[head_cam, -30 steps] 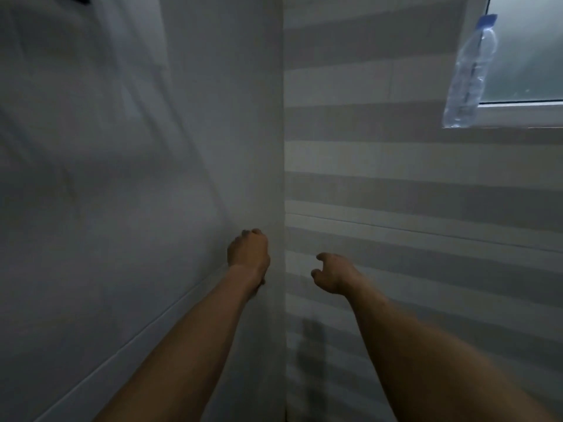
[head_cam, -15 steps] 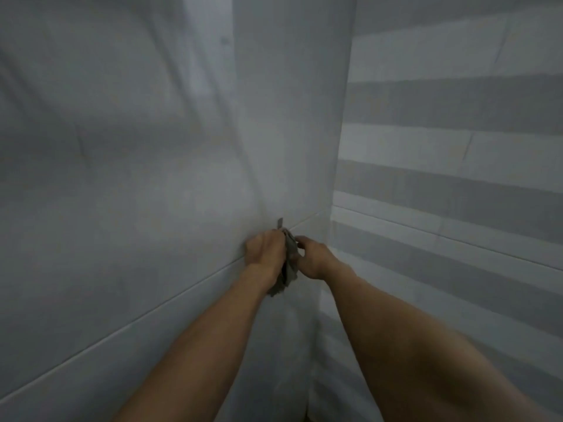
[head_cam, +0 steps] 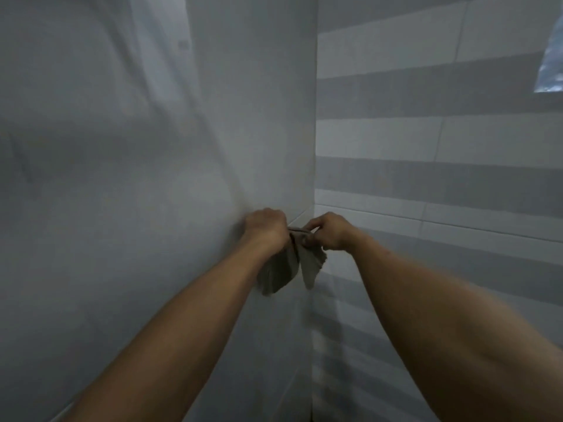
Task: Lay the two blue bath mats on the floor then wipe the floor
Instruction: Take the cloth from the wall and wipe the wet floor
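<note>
A small grey-beige cloth (head_cam: 289,266) hangs in front of the wall corner, held up between both hands. My left hand (head_cam: 265,228) grips its top edge from the left, fingers curled. From the right, my right hand (head_cam: 330,231) pinches the same top edge, and the cloth's two folds droop below. Neither blue bath mat nor the floor is in view.
A plain pale wall (head_cam: 122,178) fills the left side, meeting a grey-and-white striped tiled wall (head_cam: 441,178) at a corner. The lower part of a clear plastic bottle (head_cam: 550,68) shows at the upper right edge.
A second ago both hands were empty and reaching toward the corner. They have since closed on the cloth, drawn slightly apart and lifted it so that it hangs open. The view swung right again.
</note>
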